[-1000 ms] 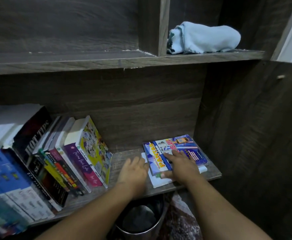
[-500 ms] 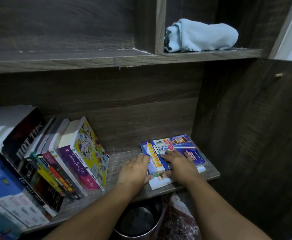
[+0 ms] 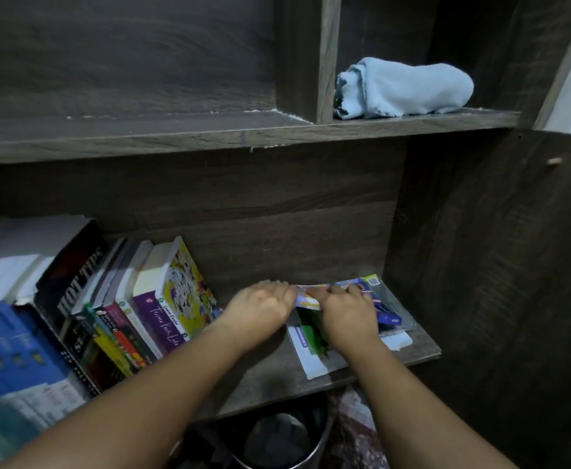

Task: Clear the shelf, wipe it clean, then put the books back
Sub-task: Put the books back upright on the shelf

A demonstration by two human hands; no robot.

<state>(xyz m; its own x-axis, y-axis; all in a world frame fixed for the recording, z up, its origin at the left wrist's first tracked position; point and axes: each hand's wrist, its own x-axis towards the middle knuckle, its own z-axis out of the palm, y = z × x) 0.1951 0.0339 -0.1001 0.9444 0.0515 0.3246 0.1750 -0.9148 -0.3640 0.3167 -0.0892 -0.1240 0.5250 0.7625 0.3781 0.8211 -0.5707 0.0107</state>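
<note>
Both hands are at the right end of the dark wood-grain lower shelf (image 3: 263, 377), working on a small flat pile there. The left hand (image 3: 260, 311) has its fingers curled at the left edge of the thin, glossy blue paperback (image 3: 375, 301) on top. The right hand (image 3: 348, 319) lies over it with fingers bent round its far edge. That book is tilted up off the white-and-green booklet (image 3: 306, 340) beneath, which lies flat near the shelf's front edge. The hands are blurred, so I cannot say how firm either grip is. A row of leaning paperbacks (image 3: 155, 309) fills the left end. The rolled pale blue cloth (image 3: 402, 86) sits untouched at the right end of the upper shelf (image 3: 209, 137). This looks like early clearing: the pile must come off next, then the row, before any wiping.
</note>
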